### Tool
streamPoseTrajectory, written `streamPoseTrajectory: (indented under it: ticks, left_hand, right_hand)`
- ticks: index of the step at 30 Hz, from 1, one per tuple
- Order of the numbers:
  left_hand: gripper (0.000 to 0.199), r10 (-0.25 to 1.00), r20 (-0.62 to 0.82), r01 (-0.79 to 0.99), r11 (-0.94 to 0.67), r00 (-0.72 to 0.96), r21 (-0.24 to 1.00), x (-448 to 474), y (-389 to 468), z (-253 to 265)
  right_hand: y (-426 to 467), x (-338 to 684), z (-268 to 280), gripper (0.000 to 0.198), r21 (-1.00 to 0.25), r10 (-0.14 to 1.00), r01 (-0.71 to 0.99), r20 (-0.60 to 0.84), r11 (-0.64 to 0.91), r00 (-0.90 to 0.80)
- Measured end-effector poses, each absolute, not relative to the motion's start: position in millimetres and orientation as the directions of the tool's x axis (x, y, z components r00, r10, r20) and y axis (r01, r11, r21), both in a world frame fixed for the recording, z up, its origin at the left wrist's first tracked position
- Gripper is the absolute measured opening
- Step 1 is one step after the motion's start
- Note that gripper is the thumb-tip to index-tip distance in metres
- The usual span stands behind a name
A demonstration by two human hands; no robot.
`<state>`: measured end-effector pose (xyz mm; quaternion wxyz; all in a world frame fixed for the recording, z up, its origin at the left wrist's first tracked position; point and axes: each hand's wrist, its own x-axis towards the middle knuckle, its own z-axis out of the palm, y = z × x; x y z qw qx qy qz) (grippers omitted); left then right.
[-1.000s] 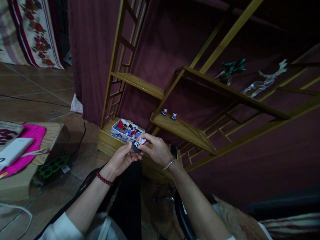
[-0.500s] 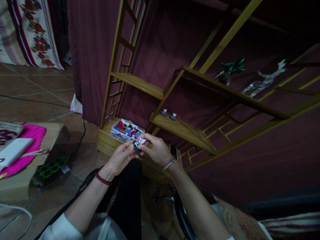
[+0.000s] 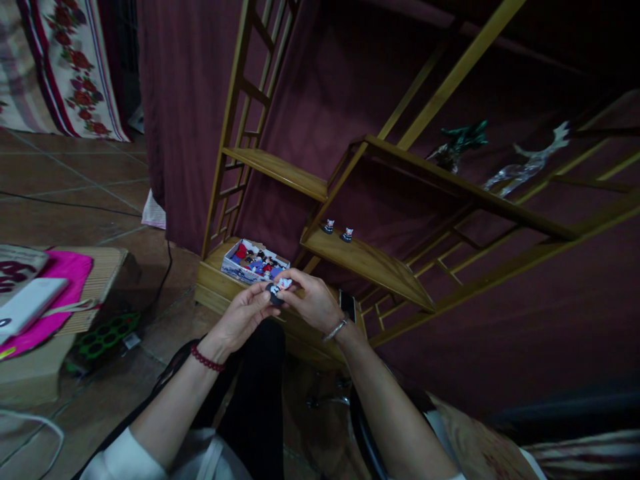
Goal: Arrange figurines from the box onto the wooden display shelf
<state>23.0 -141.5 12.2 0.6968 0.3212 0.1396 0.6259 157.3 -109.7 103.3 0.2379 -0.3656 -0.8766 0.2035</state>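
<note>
Between my hands is a small figurine (image 3: 285,284) with a white-and-pink head and a dark round base. My left hand (image 3: 247,309) pinches the base, while my right hand (image 3: 311,297) grips the head end from the other side. Just beyond them a white box (image 3: 235,269) holds several small red, blue and dark figures. Two similar figurines, one on the left (image 3: 329,227) and one on the right (image 3: 347,235), stand upright on the wooden shelf (image 3: 370,263) ahead. Fingers cover part of the held figurine.
A wooden rack (image 3: 280,175) rises ahead, with a clear deer ornament (image 3: 525,163) and a green ornament (image 3: 465,139) higher up on the right. A dark phone-like object (image 3: 347,303) lies by my right wrist. At left, a cardboard box (image 3: 30,377) carries a pink cloth (image 3: 75,267).
Both hands stay in nearly the same place, with the figurine still held between them. The view has shifted very slightly.
</note>
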Motion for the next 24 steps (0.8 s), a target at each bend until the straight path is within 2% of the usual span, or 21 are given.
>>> streamPoseTrajectory:
  ticks: [24]
  left_hand:
    - [0.022,0.967,0.132,-0.786,0.093,0.217,0.611,28.7,-140.6,13.8]
  right_hand:
    - [-106.5,165.2,93.6,0.021,-0.526,0.73,0.534,0.289,0.662,-0.619]
